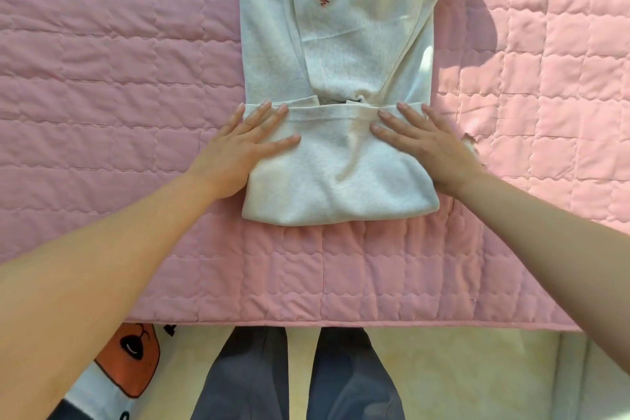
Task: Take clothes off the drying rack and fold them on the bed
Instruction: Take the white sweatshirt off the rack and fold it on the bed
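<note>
A light grey sweatshirt (341,44) with red script lettering lies lengthwise on the pink quilted bed (119,95). Its sides are folded inward, and its near end is folded up into a thick band (337,177). My left hand (245,143) presses flat on the left part of that band, fingers straight. My right hand (422,143) presses flat on the right part in the same way. Neither hand grips the cloth. The far end of the sweatshirt runs out of the top of the frame. No drying rack is in view.
The bed's front edge (341,320) runs across the lower frame. My legs in dark grey trousers (296,378) stand against it on a pale floor. A mat with an orange cartoon figure (129,361) lies on the floor at lower left.
</note>
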The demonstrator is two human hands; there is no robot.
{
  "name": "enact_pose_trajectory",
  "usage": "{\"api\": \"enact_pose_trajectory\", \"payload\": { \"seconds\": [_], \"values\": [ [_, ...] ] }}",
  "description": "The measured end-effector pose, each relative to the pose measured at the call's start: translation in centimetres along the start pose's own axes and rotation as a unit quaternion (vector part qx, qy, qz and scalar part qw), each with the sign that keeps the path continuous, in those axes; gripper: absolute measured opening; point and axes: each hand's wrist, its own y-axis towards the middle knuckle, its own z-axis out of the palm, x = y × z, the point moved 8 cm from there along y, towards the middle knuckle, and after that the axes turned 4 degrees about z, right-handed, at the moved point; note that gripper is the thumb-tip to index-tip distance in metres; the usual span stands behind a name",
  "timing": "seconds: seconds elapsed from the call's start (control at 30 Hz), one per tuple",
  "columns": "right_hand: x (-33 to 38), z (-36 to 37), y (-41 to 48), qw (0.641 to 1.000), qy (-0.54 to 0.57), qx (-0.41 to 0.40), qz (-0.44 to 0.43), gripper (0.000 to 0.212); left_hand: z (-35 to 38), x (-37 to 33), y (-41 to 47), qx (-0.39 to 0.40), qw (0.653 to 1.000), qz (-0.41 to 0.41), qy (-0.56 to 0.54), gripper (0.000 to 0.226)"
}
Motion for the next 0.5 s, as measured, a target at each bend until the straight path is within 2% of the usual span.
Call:
{"api": "enact_pose_trajectory", "payload": {
  "seconds": [0.1, 0.23, 0.33, 0.4, 0.47, 0.5],
  "values": [
    [-0.6, -0.4, 0.4, 0.995, 0.089, 0.028, 0.032, 0.062, -0.7, 0.3, 0.3, -0.021, 0.994, -0.03, -0.1, 0.055],
    [-1.1, -1.7, 0.5, 0.973, 0.207, 0.058, 0.088, 0.048, -1.9, 1.6, -0.2, -0.057, 0.96, -0.098, -0.257, 0.052],
    [0.3, -1.8, -1.4, 0.957, 0.225, 0.133, 0.125, 0.044, -1.4, 0.5, -2.4, -0.021, 0.933, -0.144, -0.33, 0.045],
    [2.1, -1.0, -3.8, 0.944, 0.225, 0.206, 0.126, 0.046, 0.0, -1.2, -4.6, 0.023, 0.893, -0.179, -0.411, 0.038],
    [3.9, -1.1, -6.6, 0.905, 0.307, 0.247, 0.163, 0.041, 1.2, -3.4, -6.8, 0.071, 0.874, -0.184, -0.443, 0.027],
    [4.3, -1.3, -7.6, 0.866, 0.376, 0.253, 0.212, 0.036, 1.4, -4.4, -7.9, 0.09, 0.857, -0.193, -0.469, 0.025]
  ]
}}
